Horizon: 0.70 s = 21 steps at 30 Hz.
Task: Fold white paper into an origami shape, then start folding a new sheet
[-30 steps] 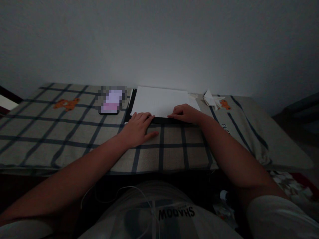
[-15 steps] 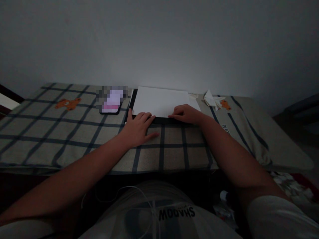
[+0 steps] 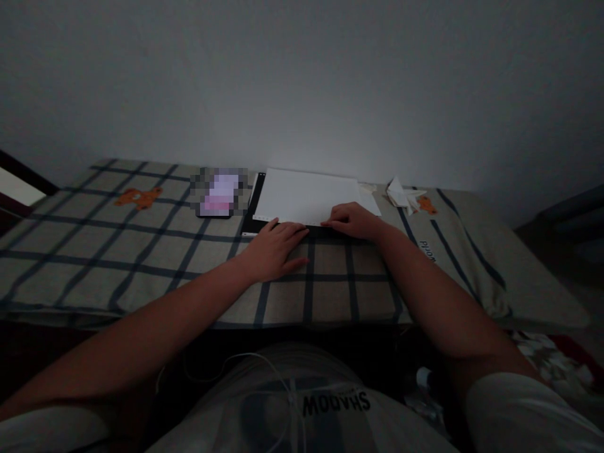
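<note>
White rectangular paper sheet [image 3: 309, 196] lies flat on a black board [image 3: 257, 207], at the far middle of the checked cloth [image 3: 141, 251], close to the wall. My left hand [image 3: 274, 248] rests palm down on the cloth, fingers spread and loose, their tips at the sheet's near edge; it grips nothing. My right hand [image 3: 352, 220] sits curled over the near right part of the sheet, fingertips pressing on the paper, no clear pinch visible.

Surface: beige cloth with dark blue grid lines and small orange bear prints [image 3: 134, 198], draped over a low padded top. Behind it, a plain grey-white wall [image 3: 302, 82]. Room very dim.

Hard to read: whether the right fingers have lifted the paper edge cannot be told. A phone-like object [image 3: 219, 194] left of the board is blurred out.

Nearby: folded white paper pieces [image 3: 401, 192] right of the sheet, apart from it. Thin white cable [image 3: 226, 368] across my lap.
</note>
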Each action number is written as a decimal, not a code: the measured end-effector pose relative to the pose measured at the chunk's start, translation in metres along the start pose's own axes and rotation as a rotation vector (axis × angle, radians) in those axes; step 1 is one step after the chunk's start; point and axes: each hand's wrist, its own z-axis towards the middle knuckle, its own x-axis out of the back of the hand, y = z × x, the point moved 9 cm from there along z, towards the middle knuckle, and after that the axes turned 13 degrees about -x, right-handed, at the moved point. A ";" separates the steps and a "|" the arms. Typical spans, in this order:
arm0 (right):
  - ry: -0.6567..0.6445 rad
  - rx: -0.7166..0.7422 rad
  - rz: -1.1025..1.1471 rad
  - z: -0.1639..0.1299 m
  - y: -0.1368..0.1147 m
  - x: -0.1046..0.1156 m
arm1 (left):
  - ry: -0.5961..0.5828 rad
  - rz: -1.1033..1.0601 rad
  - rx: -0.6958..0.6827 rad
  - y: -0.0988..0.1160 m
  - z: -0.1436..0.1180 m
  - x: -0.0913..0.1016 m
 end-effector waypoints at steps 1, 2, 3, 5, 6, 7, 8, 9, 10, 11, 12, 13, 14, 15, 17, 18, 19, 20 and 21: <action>0.009 -0.008 -0.005 0.000 0.001 0.000 | -0.001 -0.001 0.008 0.000 0.000 0.000; 0.012 -0.009 -0.013 0.000 0.001 -0.001 | -0.001 -0.005 0.011 0.000 -0.001 0.000; 0.014 -0.004 -0.023 0.000 0.001 -0.002 | -0.001 -0.009 0.010 0.000 -0.001 0.000; 0.044 0.013 -0.047 -0.001 0.001 -0.002 | 0.001 -0.017 0.003 0.000 -0.002 0.000; 0.067 0.016 -0.066 -0.001 0.000 -0.001 | 0.004 -0.018 0.000 0.000 -0.002 0.000; 0.081 0.014 -0.093 -0.003 0.000 -0.002 | 0.009 -0.018 -0.002 0.000 -0.002 0.000; 0.096 0.010 -0.134 -0.004 -0.001 -0.002 | 0.016 -0.016 -0.002 0.000 -0.003 0.001; 0.112 0.009 -0.184 -0.006 -0.003 -0.003 | 0.022 -0.012 -0.001 0.000 -0.003 0.002; 0.124 0.007 -0.238 -0.008 -0.007 -0.003 | 0.027 -0.006 0.001 0.000 -0.003 0.002; 0.129 0.003 -0.288 -0.010 -0.012 -0.004 | 0.028 0.001 0.006 0.000 -0.003 0.003; 0.138 -0.009 -0.332 -0.012 -0.017 -0.004 | 0.028 0.008 0.010 0.000 -0.003 0.004; 0.147 -0.026 -0.370 -0.014 -0.022 -0.005 | 0.027 0.013 0.011 0.001 -0.003 0.004; 0.150 -0.047 -0.407 -0.015 -0.028 -0.006 | 0.026 0.016 0.010 0.001 -0.003 0.005; 0.149 -0.066 -0.444 -0.017 -0.035 -0.007 | 0.025 0.016 0.006 0.002 -0.003 0.006; 0.148 -0.110 -0.515 -0.019 -0.048 -0.011 | 0.031 0.012 -0.001 0.003 -0.003 0.007; 0.149 -0.136 -0.551 -0.020 -0.054 -0.013 | 0.036 0.009 -0.002 0.003 -0.003 0.007; 0.154 -0.173 -0.581 -0.021 -0.059 -0.015 | 0.041 0.006 -0.001 0.003 -0.003 0.007; 0.159 -0.214 -0.607 -0.022 -0.063 -0.017 | 0.045 0.003 0.000 0.003 -0.003 0.007; 0.161 -0.250 -0.626 -0.024 -0.067 -0.019 | 0.048 0.001 0.000 0.002 -0.003 0.007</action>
